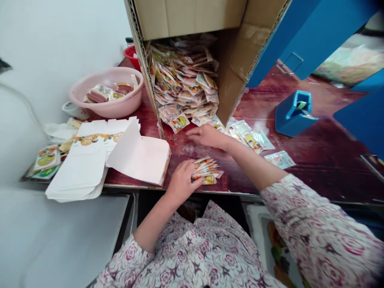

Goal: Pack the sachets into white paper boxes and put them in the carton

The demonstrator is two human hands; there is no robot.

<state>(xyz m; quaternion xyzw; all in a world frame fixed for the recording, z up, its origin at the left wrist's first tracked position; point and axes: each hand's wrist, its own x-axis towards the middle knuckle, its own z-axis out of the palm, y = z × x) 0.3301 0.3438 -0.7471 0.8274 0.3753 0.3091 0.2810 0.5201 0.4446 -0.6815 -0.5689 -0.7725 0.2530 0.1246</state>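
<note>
Right at the table edge, the left hand pinches a small bundle of printed sachets between fingers and thumb, while the right hand is palm down, fingers loosely spread, holding nothing, just beside loose sachets on the red wooden table; further up, an open cardboard box holds a big heap of sachets, flat white cartons pile up to the left, a pink basin sits behind them, and a blue tape dispenser stands off to the right

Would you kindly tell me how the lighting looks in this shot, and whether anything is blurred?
In the head view, light is soft and even, with glare on the glossy red tabletop; the right hand looks slightly blurred; wide-angle distortion bends the cardboard box.
</note>
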